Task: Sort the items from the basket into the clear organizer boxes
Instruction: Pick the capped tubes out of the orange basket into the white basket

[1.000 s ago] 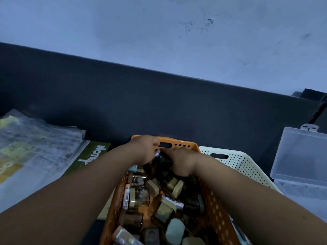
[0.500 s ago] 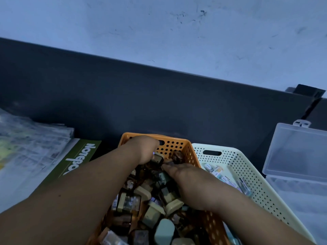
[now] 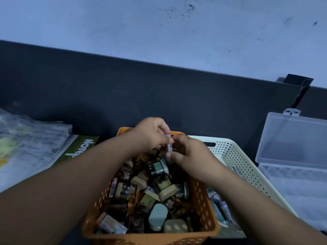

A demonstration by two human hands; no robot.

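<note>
An orange perforated basket (image 3: 203, 200) sits low in the middle, heaped with small cream, green and brown pieces. Over its far end my left hand (image 3: 150, 134) and my right hand (image 3: 190, 154) meet. Between them stands a small white tube with a purple cap (image 3: 169, 145). Left fingers pinch its top, right fingers curl round its lower end. A clear organizer box (image 3: 292, 175) lies open at the right, its lid (image 3: 297, 138) raised behind it.
A cream perforated basket (image 3: 235, 156) stands right of the orange one, holding a few small packets. Newspapers (image 3: 26, 147) and a green notebook (image 3: 79, 147) lie at the left. The dark table runs back to a pale wall.
Both hands have come up out of the pieces in the orange basket. They now hold the small tube between them above its far end. The view has shifted slightly.
</note>
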